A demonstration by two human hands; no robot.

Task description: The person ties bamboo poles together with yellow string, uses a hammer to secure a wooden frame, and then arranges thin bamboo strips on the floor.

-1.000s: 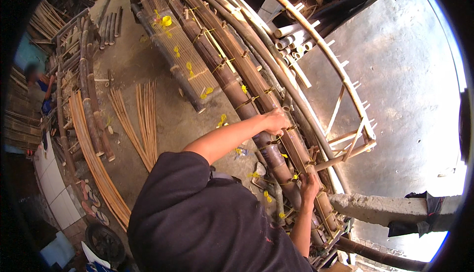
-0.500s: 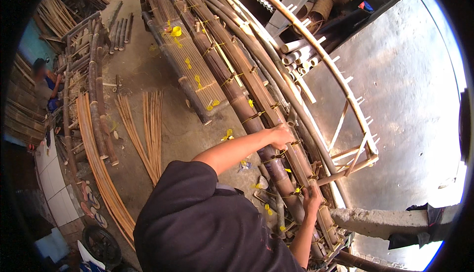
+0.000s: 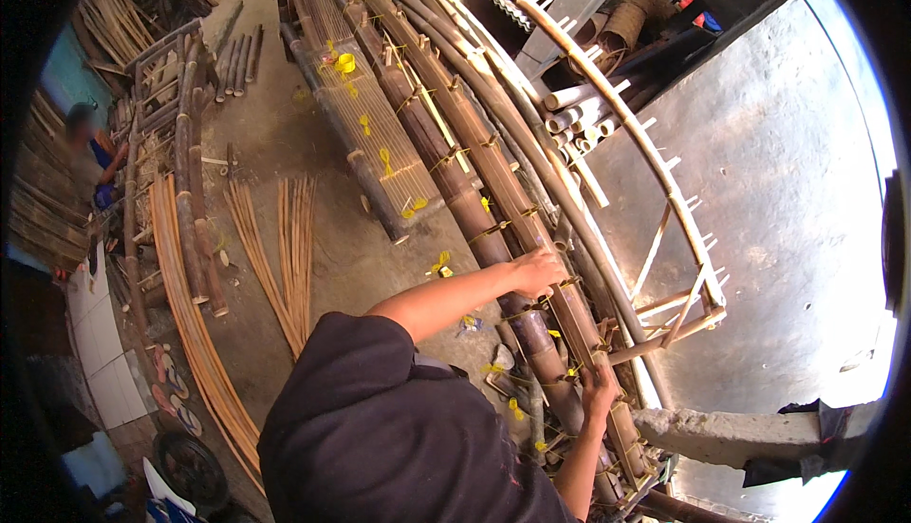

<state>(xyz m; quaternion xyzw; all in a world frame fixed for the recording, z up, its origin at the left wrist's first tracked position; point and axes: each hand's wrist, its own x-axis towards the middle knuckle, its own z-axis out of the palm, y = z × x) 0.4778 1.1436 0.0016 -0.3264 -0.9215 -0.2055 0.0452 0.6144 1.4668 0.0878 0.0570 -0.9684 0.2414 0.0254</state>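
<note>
View shifted slightly since half second ago; left hand (image 3: pixel 538 273) and right hand (image 3: pixel 600 390) at much same spots on brown bamboo bundle (image 3: pixel 576 316), which runs under fingers of both; left fingers curled, bunched over it, tips hidden; right fingers' state cannot be told; thick bamboo pole (image 3: pixel 465 205) just left of left fingers; far beyond them, basket-like cylinder (image 3: pixel 624 25), contents unclear; nearer, pale open-ended tubes (image 3: pixel 577 117).

Dark wheel (image 3: pixel 190 471) near white tiles (image 3: pixel 102 347)
</note>
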